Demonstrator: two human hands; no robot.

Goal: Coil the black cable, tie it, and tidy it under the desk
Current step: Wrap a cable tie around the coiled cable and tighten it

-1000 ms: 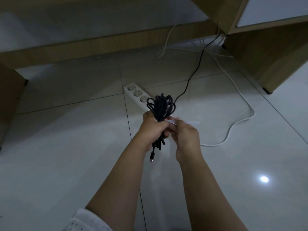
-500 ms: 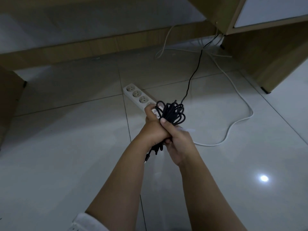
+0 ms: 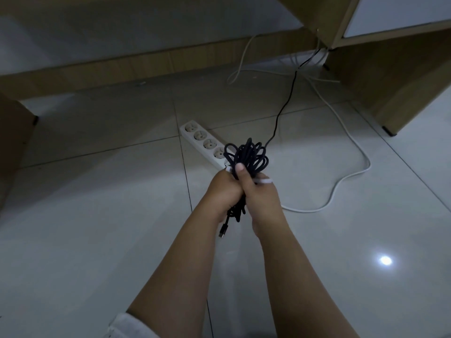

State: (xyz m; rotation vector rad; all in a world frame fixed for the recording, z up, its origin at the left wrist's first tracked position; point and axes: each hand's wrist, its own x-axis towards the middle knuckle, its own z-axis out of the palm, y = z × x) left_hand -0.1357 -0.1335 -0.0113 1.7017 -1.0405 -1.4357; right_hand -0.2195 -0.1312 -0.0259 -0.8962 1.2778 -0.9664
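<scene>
Spanning the scene, the tiled floor (image 3: 97, 240) runs under the wooden desk (image 3: 390, 76), where a white power strip (image 3: 202, 142) and its white cord (image 3: 351, 176) lie. You hold the black cable (image 3: 249, 157) above the strip, bunched in loops, one strand trailing toward the desk. Your left hand (image 3: 222, 191) and right hand (image 3: 258, 198) curl round the bundle's middle, fingers pressed together, with a white tie (image 3: 264, 181) at the right hand. The plug (image 3: 223, 230) dangles below.

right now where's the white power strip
In the head view the white power strip lies on the floor tiles just left of centre, its near end hidden behind the coiled black cable that both hands grip.
</scene>
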